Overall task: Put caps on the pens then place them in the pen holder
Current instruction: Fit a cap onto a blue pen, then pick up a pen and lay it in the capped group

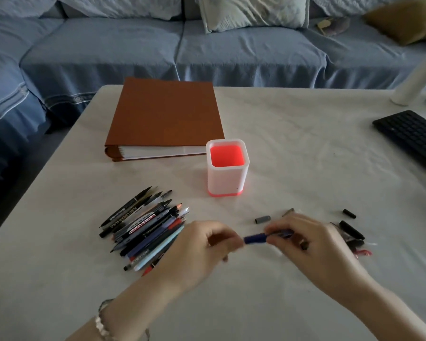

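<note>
Your pen holder (228,173), a white square cup with a red inside and red base, stands upright near the middle of the table (305,143), and nothing shows inside it. Just behind it to the left lies a brown binder (165,116), flat and closed, close to the cup. A black keyboard (413,136) sits well off at the right edge, and a white bottle (413,80) stands at the far right corner.

The pile of pens (145,230) lies left of your hands, its pens mostly pointing up and to the right toward the cup. Loose caps (262,219) are scattered on the right, some partly hidden behind your right hand.

You hold a blue pen (268,237) just above the table, between the pile and the caps, its long axis running left to right. Your left hand (202,249) pinches its left end, and your right hand (308,244) is closed around the other end. The blur hides whether the cap is fully seated.
</note>
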A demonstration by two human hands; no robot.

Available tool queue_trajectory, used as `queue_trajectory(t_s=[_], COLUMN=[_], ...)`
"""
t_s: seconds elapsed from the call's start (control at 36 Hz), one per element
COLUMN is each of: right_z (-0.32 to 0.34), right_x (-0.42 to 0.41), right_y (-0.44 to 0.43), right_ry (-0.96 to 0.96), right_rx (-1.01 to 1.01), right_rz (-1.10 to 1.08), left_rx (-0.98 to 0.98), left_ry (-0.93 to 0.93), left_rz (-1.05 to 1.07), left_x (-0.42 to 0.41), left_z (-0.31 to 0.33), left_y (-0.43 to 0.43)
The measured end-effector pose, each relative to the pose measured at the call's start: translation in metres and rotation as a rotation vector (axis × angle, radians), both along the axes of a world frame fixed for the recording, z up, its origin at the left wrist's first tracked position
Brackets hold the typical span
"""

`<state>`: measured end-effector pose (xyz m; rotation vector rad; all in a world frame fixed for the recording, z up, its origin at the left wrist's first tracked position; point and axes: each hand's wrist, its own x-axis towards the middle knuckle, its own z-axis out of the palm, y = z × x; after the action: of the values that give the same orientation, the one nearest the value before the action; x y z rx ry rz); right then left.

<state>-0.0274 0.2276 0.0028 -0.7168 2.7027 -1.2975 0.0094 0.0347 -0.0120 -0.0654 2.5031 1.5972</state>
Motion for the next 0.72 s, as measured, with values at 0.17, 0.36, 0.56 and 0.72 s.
queue_trajectory(t_s=[0.17,0.36,0.56,0.72], right_z=[-0.021,-0.054,-0.09,-0.09], right_x=[-0.018,-0.015,-0.02,-0.018], right_y=[0.038,0.013,-0.026,-0.01], right_ry=[-0.024,-0.069,0.087,0.224], right_rx=[-0.187,-0.044,0.266,0.382], right_rz=[-0.57,-0.485,-0.334,-0.304], left_rx=[-0.651,-0.805,-0.519,-0.274], left_ry=[-0.048,-0.011,0.113,0.159], left_rz=[0.11,0.032,0.237,0.305], left_x=[0.0,0.014,0.012,0.012], left_z=[-0.041,-0.064,-0.061,-0.049], left_y=[-0.013,-0.018,-0.023,-0.026])
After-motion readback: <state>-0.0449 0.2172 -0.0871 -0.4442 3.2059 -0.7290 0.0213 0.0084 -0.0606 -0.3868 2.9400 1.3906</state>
